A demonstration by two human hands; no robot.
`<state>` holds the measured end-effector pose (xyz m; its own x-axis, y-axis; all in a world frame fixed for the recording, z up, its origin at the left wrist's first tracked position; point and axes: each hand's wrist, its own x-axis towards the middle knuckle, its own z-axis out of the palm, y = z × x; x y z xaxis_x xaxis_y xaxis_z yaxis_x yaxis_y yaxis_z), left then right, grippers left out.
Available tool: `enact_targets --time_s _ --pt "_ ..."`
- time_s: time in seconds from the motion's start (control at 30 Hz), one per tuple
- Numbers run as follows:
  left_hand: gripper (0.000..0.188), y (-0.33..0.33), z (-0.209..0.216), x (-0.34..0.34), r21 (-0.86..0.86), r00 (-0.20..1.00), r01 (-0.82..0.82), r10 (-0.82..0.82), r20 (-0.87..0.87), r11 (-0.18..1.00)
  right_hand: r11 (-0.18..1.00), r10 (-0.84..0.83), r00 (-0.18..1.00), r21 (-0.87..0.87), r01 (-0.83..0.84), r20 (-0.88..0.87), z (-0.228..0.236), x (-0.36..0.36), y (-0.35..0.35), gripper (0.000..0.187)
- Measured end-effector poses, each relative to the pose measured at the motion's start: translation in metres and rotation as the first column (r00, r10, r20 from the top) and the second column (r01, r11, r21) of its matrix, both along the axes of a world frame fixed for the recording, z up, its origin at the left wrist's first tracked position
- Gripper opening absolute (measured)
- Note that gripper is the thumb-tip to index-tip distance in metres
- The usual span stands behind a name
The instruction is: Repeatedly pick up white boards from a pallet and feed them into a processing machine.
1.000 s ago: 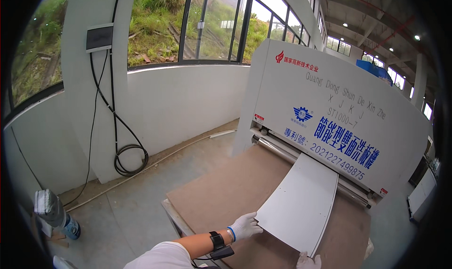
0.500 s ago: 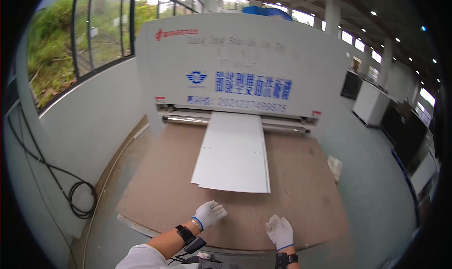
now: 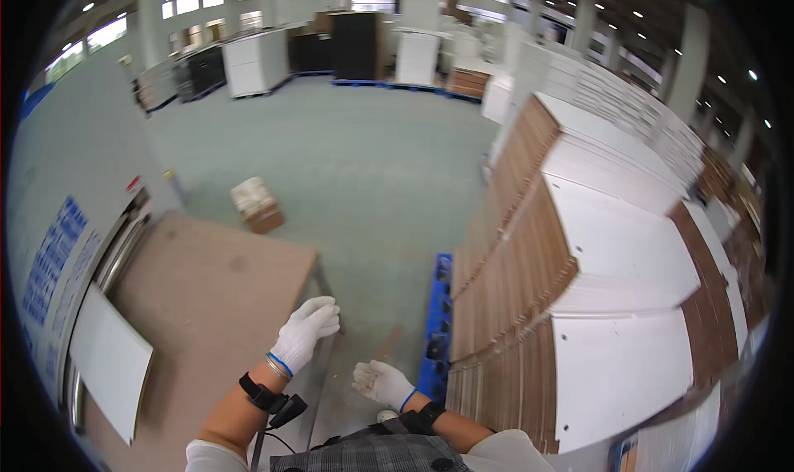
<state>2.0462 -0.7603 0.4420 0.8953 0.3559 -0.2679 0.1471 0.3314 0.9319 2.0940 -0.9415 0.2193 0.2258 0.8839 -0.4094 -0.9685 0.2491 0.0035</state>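
Observation:
My left hand [image 3: 306, 333], in a white knit glove with a blue cuff, hovers by the right edge of a brown table [image 3: 215, 282]. Its fingers are loosely stretched and hold nothing. My right hand [image 3: 383, 383], gloved alike, is in front of my body with its fingers slightly bent, and it too appears to hold nothing. At the left, a white panel [image 3: 112, 356] sticks out from under the rollers [image 3: 120, 249] of a large grey machine [image 3: 91, 141]. To my right stand tall stacks of white-faced boards [image 3: 620, 240] with brown edges, apart from both hands.
A blue pallet [image 3: 436, 323] shows beside the stacks, close to my right hand. A small brown and white bundle [image 3: 258, 205] sits on the green floor [image 3: 356, 158] beyond the table. Farther off are wrapped stacks [image 3: 256, 63], dark panels [image 3: 357, 46] and pillars [image 3: 153, 26].
My view has swung right, from facing the machine to the board stacks. The white panel has gone farther into the machine, with less of it showing. Both hands have left the space over the table.

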Motion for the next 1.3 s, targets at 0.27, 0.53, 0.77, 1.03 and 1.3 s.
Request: enact_targets --time_s 0.27,0.53,0.77,1.03,1.3 --pt "0.056 -0.229 0.068 0.174 0.951 0.718 0.237 -0.695 -0.034 0.199 0.88 -0.363 0.929 -0.303 0.366 0.068 0.003 0.0 -0.115 0.033" --pt "0.051 -0.364 0.112 0.254 0.884 0.653 0.068 -0.649 -0.39 -0.462 0.779 -0.59 0.807 -0.274 0.564 -0.015 -0.02 -0.023 -0.174 0.033" --pt "0.039 -0.375 0.101 0.259 0.901 0.713 0.053 -0.616 -0.336 -0.43 0.765 -0.6 0.8 -0.306 0.567 -0.016 -0.02 -0.015 -0.177 0.032" --pt "0.037 -0.272 0.075 0.16 0.874 0.672 -0.32 -0.738 -0.062 -0.366 0.82 -0.527 0.835 -0.161 0.549 0.158 0.001 0.041 -0.158 0.036" --pt "0.044 -0.098 0.096 0.014 0.838 0.89 -0.166 -0.445 -0.099 -0.52 0.655 -0.524 0.191 0.25 0.713 0.83 0.111 0.145 -0.098 0.039"
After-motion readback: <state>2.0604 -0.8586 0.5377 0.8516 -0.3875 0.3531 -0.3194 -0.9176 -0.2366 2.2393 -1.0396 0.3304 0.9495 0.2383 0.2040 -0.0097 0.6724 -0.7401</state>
